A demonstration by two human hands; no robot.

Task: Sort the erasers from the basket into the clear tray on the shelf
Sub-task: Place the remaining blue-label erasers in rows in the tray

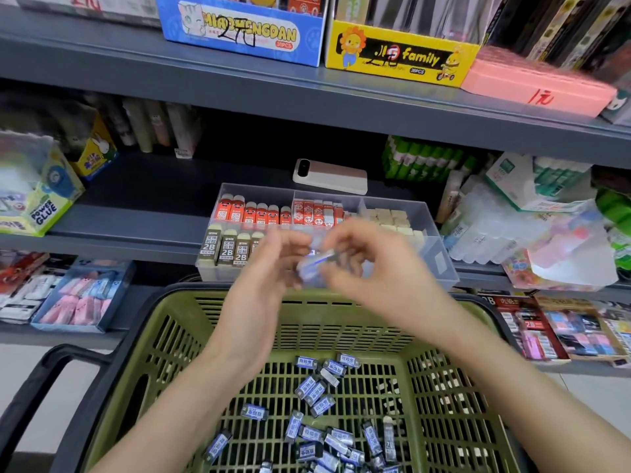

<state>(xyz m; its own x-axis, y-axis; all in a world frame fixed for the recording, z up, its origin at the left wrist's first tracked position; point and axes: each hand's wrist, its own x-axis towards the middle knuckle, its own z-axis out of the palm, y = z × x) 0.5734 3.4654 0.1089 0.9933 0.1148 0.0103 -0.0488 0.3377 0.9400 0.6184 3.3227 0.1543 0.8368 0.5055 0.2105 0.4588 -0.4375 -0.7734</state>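
Left hand (269,261) and right hand (372,257) pinch a blurred eraser (316,262) — long axis rising rightward.

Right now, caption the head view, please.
Left hand and right hand hold blue-labelled erasers over the green basket, near the clear tray.
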